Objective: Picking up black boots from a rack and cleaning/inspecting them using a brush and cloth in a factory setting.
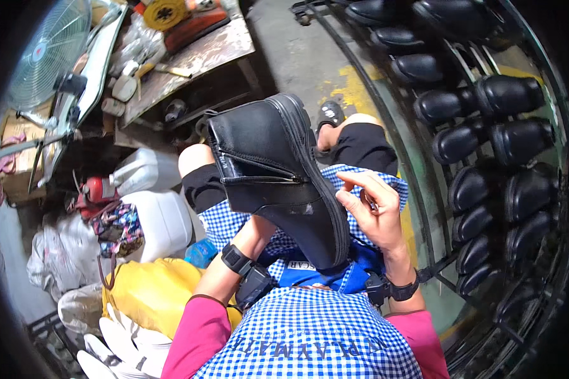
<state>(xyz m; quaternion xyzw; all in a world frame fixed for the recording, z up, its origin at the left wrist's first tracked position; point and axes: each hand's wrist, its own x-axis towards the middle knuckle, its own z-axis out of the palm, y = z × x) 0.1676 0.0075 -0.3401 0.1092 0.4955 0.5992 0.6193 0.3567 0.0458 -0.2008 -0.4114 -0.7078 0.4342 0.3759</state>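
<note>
A black ankle boot (pixel 269 167) with an open side zipper is held up over my lap, its toe pointing down toward me and its thick sole on the right. My left hand (pixel 261 228) holds it from behind, the fingers hidden by the upper. A small pale mark (pixel 309 208) shows near the toe. Just right of the sole is my right hand (pixel 374 208), apart from the boot. Its thumb and forefinger reach toward the sole, the other fingers curl in, and a small dark thing shows among them, too small to name.
Racks of black shoes (pixel 455 104) stand along the right. At the upper left are a worn workbench (pixel 218 47) and a fan (pixel 50 50). White jugs (pixel 164 224), a yellow bag (pixel 152 294) and white shoe-shaped pieces (pixel 123 344) crowd my left side.
</note>
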